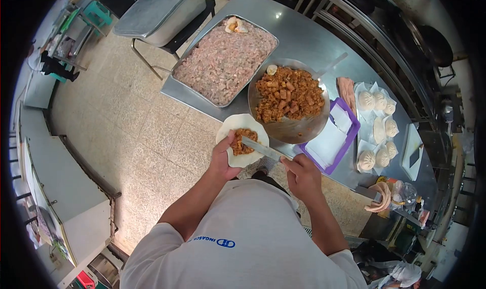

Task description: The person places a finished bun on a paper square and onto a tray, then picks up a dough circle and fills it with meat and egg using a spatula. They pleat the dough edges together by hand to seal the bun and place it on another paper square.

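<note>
My left hand holds a round dough wrapper from below and the side, its thumb on the brown filling heaped in the middle. Gripped in my right hand is a flat metal spatula, its blade tip lying on that filling. Just beyond my hands stands a wide metal bowl with brown chunky meat filling in it. A metal tray of pale pink minced meat sits to its left, with some whitish pieces at the far end.
Right of the bowl lies a purple tray with white paper squares. Several pleated buns rest on papers farther right, near a white board with a dark blade. A lidded metal container stands at the back left. Another person is at lower right.
</note>
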Tool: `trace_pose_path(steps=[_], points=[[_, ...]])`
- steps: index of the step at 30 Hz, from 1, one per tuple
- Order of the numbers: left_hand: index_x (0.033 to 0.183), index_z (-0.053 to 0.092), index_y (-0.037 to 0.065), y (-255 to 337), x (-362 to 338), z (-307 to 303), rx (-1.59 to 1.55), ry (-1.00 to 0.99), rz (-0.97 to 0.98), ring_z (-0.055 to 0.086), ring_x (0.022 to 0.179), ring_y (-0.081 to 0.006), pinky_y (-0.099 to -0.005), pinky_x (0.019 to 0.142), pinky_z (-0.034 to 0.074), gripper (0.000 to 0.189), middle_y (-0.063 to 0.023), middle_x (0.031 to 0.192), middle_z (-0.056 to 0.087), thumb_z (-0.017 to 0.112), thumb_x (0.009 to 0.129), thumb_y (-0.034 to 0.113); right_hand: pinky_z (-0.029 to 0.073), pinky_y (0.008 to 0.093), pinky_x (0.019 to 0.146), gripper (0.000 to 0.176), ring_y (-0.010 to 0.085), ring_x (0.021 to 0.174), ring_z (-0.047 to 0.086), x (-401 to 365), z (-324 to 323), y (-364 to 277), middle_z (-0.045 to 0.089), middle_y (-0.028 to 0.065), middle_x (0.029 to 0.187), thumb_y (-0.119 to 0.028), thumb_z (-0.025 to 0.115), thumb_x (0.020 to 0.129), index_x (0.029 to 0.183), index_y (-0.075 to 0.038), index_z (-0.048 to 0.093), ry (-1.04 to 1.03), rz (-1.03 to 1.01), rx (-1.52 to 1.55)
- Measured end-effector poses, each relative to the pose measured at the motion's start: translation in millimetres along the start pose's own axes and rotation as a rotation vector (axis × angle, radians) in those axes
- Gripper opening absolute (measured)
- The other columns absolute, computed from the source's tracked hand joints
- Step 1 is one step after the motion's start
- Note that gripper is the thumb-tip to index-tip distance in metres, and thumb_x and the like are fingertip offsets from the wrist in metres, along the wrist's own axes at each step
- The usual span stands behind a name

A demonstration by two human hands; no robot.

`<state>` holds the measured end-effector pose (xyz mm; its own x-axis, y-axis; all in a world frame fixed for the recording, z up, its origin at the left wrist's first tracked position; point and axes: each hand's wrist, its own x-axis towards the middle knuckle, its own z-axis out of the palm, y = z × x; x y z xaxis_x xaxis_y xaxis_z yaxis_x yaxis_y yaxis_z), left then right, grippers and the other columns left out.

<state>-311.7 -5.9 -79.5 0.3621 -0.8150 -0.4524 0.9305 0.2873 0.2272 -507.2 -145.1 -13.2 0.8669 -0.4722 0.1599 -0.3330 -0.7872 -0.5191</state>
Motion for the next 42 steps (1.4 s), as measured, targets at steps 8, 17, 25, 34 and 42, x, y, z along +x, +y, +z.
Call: trace_pose_path(steps=[8, 17, 25, 34, 42], points=[[0.146, 0.040, 0.006, 6.1, -6.5, 12.7, -0.064, -0.058, 0.044, 0.051, 0.131, -0.0363, -0.0574, 0.109, 0.042, 0.056, -0.0185, 0.141, 0.052, 0.046, 0.103, 0.041, 0.050, 0.0380, 0.061, 0.033, 0.0248, 0.071, 0.060, 15.3, -19.9, -14.9, 0.057, 0.0057, 0.079, -0.001, 0.067, 0.077, 0.106, -0.016, 0.077, -0.023, -0.031, 0.013], [0.151, 0.033, 0.007, 52.9, -13.4, -54.5, -0.120, -0.368, -0.060, 0.047, 0.132, -0.0462, -0.0739, 0.089, 0.049, 0.079, -0.0196, 0.148, 0.044, 0.061, 0.092, 0.051, 0.054, 0.0430, 0.066, 0.036, 0.0320, 0.077, 0.066, 45.7, -51.8, 29.4, 0.063, 0.0111, 0.087, 0.000, 0.064, 0.081, 0.114, -0.013, 0.072, -0.053, 0.081, -0.182], [0.155, 0.031, 0.010, 29.3, -14.5, -68.9, -0.059, -0.381, 0.015, 0.042, 0.140, -0.0410, -0.0598, 0.113, 0.037, 0.089, -0.0202, 0.154, 0.040, 0.063, 0.087, 0.058, 0.058, 0.0446, 0.069, 0.035, 0.0344, 0.079, 0.070, 35.8, 2.6, 54.4, 0.069, 0.0136, 0.103, -0.006, 0.063, 0.085, 0.119, -0.011, 0.066, -0.186, 0.112, -0.219], [0.147, 0.041, 0.005, -3.0, 27.7, -61.1, -0.128, -0.215, -0.139, 0.052, 0.133, -0.0384, -0.0555, 0.112, 0.042, 0.066, -0.0206, 0.145, 0.051, 0.064, 0.091, 0.031, 0.052, 0.0400, 0.066, 0.033, 0.0299, 0.075, 0.065, 1.0, 4.4, 21.4, 0.062, 0.0127, 0.084, 0.002, 0.061, 0.085, 0.115, -0.007, 0.071, -0.032, 0.114, 0.088], [0.146, 0.043, 0.006, 0.3, 17.3, -52.0, -0.062, -0.264, -0.079, 0.054, 0.131, -0.0359, -0.0530, 0.110, 0.045, 0.063, -0.0193, 0.143, 0.053, 0.066, 0.091, 0.027, 0.052, 0.0380, 0.061, 0.034, 0.0255, 0.072, 0.063, -2.2, -4.5, -8.3, 0.059, 0.0074, 0.085, -0.003, 0.067, 0.082, 0.114, -0.014, 0.073, -0.074, 0.077, 0.041]])
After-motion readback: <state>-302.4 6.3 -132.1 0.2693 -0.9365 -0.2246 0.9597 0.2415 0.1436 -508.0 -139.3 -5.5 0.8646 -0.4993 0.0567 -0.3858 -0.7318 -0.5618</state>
